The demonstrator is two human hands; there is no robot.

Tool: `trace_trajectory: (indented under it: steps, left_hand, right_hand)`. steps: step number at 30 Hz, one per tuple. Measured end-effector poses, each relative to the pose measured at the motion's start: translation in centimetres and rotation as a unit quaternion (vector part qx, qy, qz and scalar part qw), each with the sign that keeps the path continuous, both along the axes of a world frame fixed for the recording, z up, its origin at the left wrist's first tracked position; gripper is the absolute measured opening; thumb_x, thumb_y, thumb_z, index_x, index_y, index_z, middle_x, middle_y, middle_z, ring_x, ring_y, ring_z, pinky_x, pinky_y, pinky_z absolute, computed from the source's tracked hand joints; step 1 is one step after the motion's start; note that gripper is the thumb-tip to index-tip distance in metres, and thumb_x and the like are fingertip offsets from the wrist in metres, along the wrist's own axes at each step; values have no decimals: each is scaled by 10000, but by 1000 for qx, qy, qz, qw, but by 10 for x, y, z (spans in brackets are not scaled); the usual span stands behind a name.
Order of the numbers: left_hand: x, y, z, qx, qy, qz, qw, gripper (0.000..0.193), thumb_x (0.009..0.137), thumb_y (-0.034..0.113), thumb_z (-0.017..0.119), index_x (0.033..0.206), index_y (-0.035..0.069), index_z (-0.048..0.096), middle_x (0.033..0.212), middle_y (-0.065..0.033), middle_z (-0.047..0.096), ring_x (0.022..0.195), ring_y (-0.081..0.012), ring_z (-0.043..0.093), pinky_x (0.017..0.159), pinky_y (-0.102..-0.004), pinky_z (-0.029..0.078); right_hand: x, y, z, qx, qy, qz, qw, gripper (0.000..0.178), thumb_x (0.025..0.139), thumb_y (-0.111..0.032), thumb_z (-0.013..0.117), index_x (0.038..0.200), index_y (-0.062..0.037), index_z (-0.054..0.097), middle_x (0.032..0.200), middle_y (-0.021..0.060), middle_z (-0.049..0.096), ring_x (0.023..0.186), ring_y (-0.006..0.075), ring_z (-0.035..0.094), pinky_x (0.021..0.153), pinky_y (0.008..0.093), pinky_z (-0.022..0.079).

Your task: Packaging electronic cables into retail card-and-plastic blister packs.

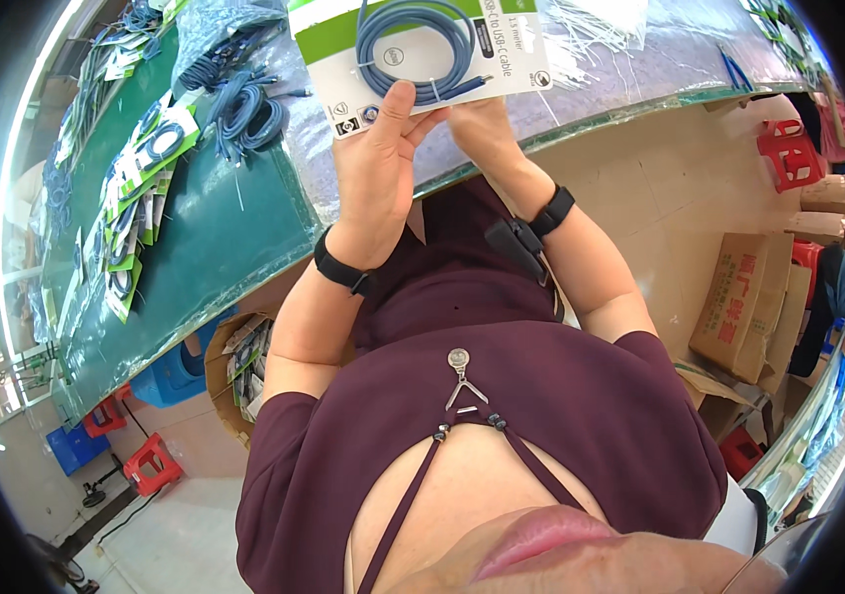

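Observation:
My left hand (378, 168) grips a white and green cable card (328, 64) by its lower left part, thumb laid across the front. Fastened to the card is a coiled blue cable (464, 54), held with small white ties. Its top is cut off by the picture's upper edge. My right hand (485, 134) is curled against the card's lower edge, its fingertips hidden behind it, so what they pinch does not show. Both hands are above the near edge of the table.
On the green tabletop (200, 262) a row of carded cables (150, 183) lies at left, beside loose blue cable bundles (244, 114). White ties (591, 49) and blue pliers (734, 69) are on the right. Cardboard boxes (739, 307) and red stools (789, 153) stand on the floor.

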State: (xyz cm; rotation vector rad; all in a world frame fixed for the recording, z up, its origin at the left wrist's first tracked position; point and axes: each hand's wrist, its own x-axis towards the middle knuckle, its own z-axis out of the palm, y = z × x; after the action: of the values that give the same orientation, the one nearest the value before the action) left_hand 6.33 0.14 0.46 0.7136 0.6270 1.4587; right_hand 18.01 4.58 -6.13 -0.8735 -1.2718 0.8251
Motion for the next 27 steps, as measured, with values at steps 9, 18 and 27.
trace_trajectory:
  steps: [9, 18, 27]
  left_hand:
    - [-19, -4, -38, 88, 157, -30, 983, 356, 918, 109, 595, 1249, 45, 482, 1139, -71, 599, 952, -185, 620, 831, -331, 536]
    - [-70, 23, 12, 57, 49, -112, 991, 426, 919, 151, 604, 1308, 52, 463, 1111, -103, 609, 888, -146, 614, 785, -280, 528]
    - [-89, 49, -12, 22, 235, -164, 958, 361, 933, 119, 572, 1272, 37, 477, 1103, -113, 617, 878, -158, 632, 794, -316, 539]
  right_hand:
    - [14, -16, 4, -142, 390, 251, 875, 167, 964, -173, 509, 1019, -25, 563, 840, 46, 581, 740, 130, 530, 673, 281, 452]
    - [48, -8, 23, -194, 202, 294, 914, 253, 995, -253, 458, 1007, -23, 562, 805, 37, 574, 615, 102, 512, 538, 239, 424]
    - [58, 8, 28, -182, 17, 315, 931, 295, 979, -299, 492, 1036, -23, 579, 772, 7, 569, 565, 60, 497, 490, 193, 411]
